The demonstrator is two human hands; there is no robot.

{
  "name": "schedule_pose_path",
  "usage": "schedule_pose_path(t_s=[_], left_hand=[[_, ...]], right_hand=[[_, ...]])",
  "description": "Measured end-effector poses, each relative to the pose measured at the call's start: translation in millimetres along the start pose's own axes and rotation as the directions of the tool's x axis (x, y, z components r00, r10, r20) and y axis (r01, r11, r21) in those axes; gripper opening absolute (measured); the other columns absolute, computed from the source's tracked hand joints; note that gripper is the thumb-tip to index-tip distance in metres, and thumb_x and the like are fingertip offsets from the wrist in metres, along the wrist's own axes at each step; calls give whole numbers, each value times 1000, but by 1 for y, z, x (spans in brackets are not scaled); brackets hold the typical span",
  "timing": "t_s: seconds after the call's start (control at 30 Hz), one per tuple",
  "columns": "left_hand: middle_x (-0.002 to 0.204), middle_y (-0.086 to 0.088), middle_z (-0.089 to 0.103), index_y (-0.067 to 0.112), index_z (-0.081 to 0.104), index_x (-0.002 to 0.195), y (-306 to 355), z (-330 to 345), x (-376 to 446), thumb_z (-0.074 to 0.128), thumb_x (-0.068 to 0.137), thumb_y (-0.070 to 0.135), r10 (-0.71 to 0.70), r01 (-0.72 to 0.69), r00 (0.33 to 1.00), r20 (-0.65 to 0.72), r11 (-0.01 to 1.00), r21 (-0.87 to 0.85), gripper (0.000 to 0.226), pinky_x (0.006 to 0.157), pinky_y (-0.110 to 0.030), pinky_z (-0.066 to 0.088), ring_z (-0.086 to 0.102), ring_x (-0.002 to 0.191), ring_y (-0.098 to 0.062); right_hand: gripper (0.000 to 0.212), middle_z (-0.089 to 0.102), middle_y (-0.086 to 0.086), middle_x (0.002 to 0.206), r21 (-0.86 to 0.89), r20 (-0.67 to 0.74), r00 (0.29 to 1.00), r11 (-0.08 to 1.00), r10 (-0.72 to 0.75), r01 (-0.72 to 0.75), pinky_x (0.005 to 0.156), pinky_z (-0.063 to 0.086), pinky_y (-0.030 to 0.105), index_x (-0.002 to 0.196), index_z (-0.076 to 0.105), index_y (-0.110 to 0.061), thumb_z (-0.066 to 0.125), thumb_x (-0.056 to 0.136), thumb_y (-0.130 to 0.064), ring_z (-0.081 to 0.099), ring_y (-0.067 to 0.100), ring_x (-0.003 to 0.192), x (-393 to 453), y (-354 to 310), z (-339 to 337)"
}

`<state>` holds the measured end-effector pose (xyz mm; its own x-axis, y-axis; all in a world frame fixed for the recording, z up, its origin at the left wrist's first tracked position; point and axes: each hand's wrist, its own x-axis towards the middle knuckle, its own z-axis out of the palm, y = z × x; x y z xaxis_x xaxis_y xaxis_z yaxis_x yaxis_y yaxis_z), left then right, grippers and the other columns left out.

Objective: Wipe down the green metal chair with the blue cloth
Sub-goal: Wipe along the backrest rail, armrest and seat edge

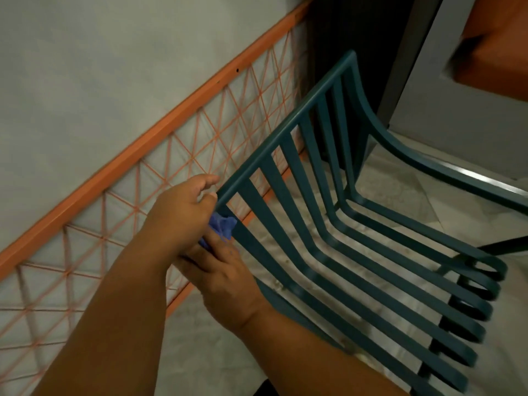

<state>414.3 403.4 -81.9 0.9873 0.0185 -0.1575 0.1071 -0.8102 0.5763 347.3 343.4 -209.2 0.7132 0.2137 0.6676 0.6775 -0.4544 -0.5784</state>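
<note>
Bunching the blue cloth [221, 227] in both hands, left hand [183, 212] and right hand [225, 278], against the green metal chair [328, 218] backrest's near corner; pinched small for reaching between slats.

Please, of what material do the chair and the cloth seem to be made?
Green chair: it looks like painted metal, with thin flat slats bent in smooth curves, an even teal coat and a dull sheen along the armrest.
Blue cloth: soft fabric, possibly microfibre, since it bunches in folds between the hands; the weave is too blurred to tell.
</note>
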Motion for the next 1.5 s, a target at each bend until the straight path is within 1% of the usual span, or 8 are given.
schedule_pose_path(t_s=[0.27,0.47,0.63,0.8,1.1,1.2,1.3,1.5], left_hand=[[124,-5,61,19,55,131,-2,23,-11,51,92,8,121,-100,984,-132,983,156,40,86,-22,38,59,105,-21],[122,-6,61,18,58,128,-3,31,-13,48,91,0,125,-93,965,-229,985,145,43,85,-22,42,60,102,-22],[125,-7,60,18,58,129,-3,37,-15,46,92,1,125,-82,955,-268,983,165,42,84,-22,39,58,106,-23],[119,-11,61,15,58,128,-1,40,-16,46,92,-3,145,-95,950,-275,978,187,42,82,-26,40,58,103,-27],[115,-21,60,8,54,131,-5,58,-15,44,85,-7,224,-98,913,-340,932,350,49,87,-47,46,55,102,-41],[123,-22,54,2,47,131,-8,74,-18,51,79,-6,255,-58,907,-336,865,499,53,103,-65,28,49,114,-43],[155,-17,20,8,21,147,-10,96,-30,60,82,7,267,-32,923,-279,772,635,76,111,-61,-2,13,144,-35],[156,-8,-24,23,-14,149,-16,141,-55,44,93,31,295,-288,947,129,600,746,81,112,-56,-13,-25,142,-28]], right_hand=[[60,45,7,145,-68,-1,930,928,366,-366,112,32,41,141,37,-10,62,87,-4,41,23,132,-53,5,7],[48,54,1,126,-216,244,651,695,718,-686,91,43,45,130,42,-22,54,87,-40,48,25,110,-40,4,-16],[39,56,1,119,-359,419,485,630,768,-689,93,46,45,123,42,-24,51,90,-45,53,26,108,-77,28,-39],[58,49,5,133,-605,497,280,559,821,-567,100,43,46,135,34,-20,65,87,-34,48,29,120,-106,33,-63],[47,55,12,119,-420,378,631,733,677,-535,88,47,45,124,42,-9,65,85,-23,54,31,104,-47,21,-25],[46,57,13,111,-494,368,626,714,688,-496,80,49,44,119,43,-8,66,84,-26,57,31,96,-61,23,-25],[42,58,13,110,-556,379,554,661,741,-504,79,47,42,117,44,-8,64,86,-26,57,31,95,-76,25,-30],[49,52,14,123,-544,443,457,637,771,-546,94,41,45,135,40,-9,57,91,-24,50,33,110,-85,27,-44]])
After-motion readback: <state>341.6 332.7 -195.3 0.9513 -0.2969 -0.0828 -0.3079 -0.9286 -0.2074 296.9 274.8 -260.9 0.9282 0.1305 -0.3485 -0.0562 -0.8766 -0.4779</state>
